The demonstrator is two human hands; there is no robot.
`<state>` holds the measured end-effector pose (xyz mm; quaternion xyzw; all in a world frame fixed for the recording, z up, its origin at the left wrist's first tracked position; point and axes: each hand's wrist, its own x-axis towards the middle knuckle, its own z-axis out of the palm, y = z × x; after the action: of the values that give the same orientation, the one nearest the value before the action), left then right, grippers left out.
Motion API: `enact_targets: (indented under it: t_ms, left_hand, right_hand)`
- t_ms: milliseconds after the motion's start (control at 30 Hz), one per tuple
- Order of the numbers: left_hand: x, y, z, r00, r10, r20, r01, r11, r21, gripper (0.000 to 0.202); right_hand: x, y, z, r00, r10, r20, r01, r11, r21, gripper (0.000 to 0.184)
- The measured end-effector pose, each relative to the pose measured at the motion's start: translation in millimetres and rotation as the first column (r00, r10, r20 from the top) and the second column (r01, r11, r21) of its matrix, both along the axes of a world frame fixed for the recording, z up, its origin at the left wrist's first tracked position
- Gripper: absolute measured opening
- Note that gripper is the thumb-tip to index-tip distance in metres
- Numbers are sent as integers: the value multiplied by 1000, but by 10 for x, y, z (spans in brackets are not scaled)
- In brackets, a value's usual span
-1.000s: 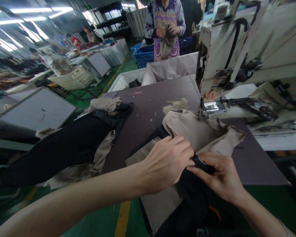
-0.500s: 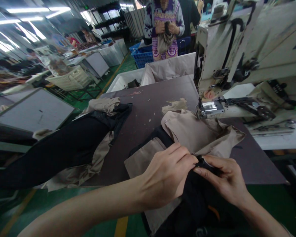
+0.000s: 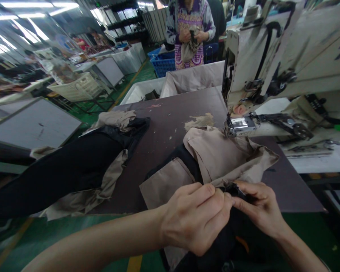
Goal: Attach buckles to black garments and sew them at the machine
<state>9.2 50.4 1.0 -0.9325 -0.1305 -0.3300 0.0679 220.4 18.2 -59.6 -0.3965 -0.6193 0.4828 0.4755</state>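
A black garment with beige lining (image 3: 218,151) lies over the table's front edge, its dark part hanging down toward me. My left hand (image 3: 198,215) is closed on a black edge of this cloth, fingers bunched together. Right beside it, my right hand (image 3: 257,204) pinches the same edge between thumb and fingers. The fingertips of both hands nearly touch, and the cloth between them is bunched and partly hidden. Just behind the garment is the arm of a sewing machine (image 3: 240,124), with its needle area above the beige cloth.
Another black and beige garment (image 3: 82,166) lies along the table's left side. Cloth scraps (image 3: 200,121) sit on the brown table (image 3: 164,132). Beyond are a white bin (image 3: 138,92), a cloth-lined bin (image 3: 195,77) and a person (image 3: 189,34) holding beige cloth.
My left hand has rolled and moved slightly down and right, its fingers now closer to the right thumb. The bunched black edge has turned a little. The garment on the left stays put.
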Motion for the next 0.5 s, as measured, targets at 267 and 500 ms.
enact_targets:
  t_ms: [267,500]
  left_hand:
    - [42,19,0,997,-63,-44,65,996,64,21]
    - [83,11,-51,998,-27,59,34,991,-130,19]
  right_hand:
    - [40,17,-32,999,37,-13,-36,999,28,18]
    - [56,22,-45,998,55,0,-55,998,28,10]
